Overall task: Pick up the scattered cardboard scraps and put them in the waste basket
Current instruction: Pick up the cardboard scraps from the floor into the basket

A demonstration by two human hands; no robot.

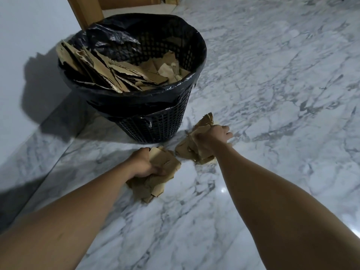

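Nearest you, your left grip point(145, 164) is clenched on a wad of torn cardboard scraps point(159, 180), low over the marble floor point(272, 114). Just beyond it, your right grip point(213, 137) grasps a second wad of scraps point(186, 151), near the foot of the waste basket point(161, 127). Farther off, the basket's black liner point(116, 36) holds a pile of cardboard pieces point(120, 75), stacked highest at its left side.

1. Just in front of the waste basket point(155, 123), the left hand point(143, 164) has its fingertips buried in cardboard scraps point(167, 168).
2. Beside it, the right hand point(211, 137) hides its palm against a second bundle point(185, 151).
3. Behind the basket, the door frame point(87, 12) is cut off at the top edge.
4. The torn pieces point(126, 73) inside hide the basket's bottom.
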